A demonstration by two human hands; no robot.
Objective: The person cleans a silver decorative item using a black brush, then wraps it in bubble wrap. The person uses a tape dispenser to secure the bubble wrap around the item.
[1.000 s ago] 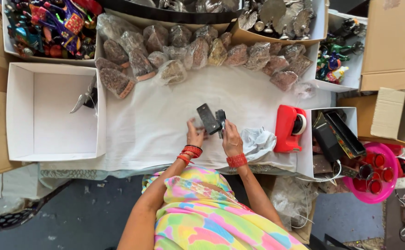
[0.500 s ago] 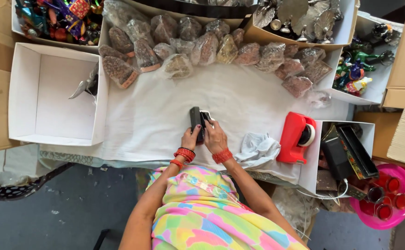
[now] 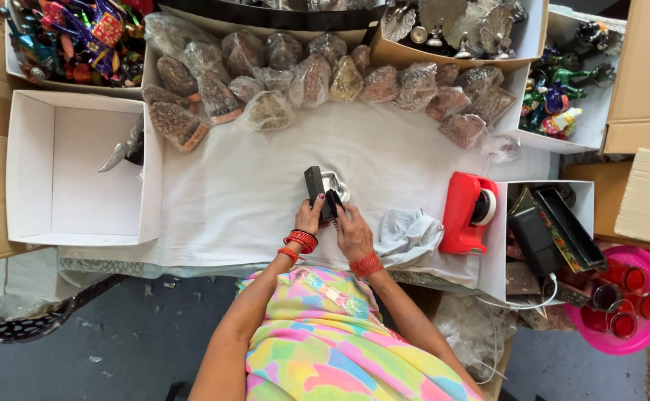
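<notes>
Both my hands meet over the white cloth [image 3: 243,186] in front of me. My left hand [image 3: 309,216] and my right hand [image 3: 352,229] together grip a small black box [image 3: 316,185] with a clear plastic piece and something silvery [image 3: 334,182] showing beside it. Red bangles circle both wrists. A crumpled pale cloth [image 3: 408,232] lies just right of my right hand, and a red tape dispenser [image 3: 468,212] stands beyond it.
An open white box [image 3: 80,169] sits at the left with scissors [image 3: 126,148] on its rim. Several clear bags of brown items [image 3: 310,78] line the far side. Boxes of colourful figures [image 3: 72,37], metal pieces [image 3: 459,26] and a pink tub [image 3: 622,297] surround the table.
The view has shifted slightly. My hands with the black box have stayed near the middle of the cloth, turning the box a little between the frames.
</notes>
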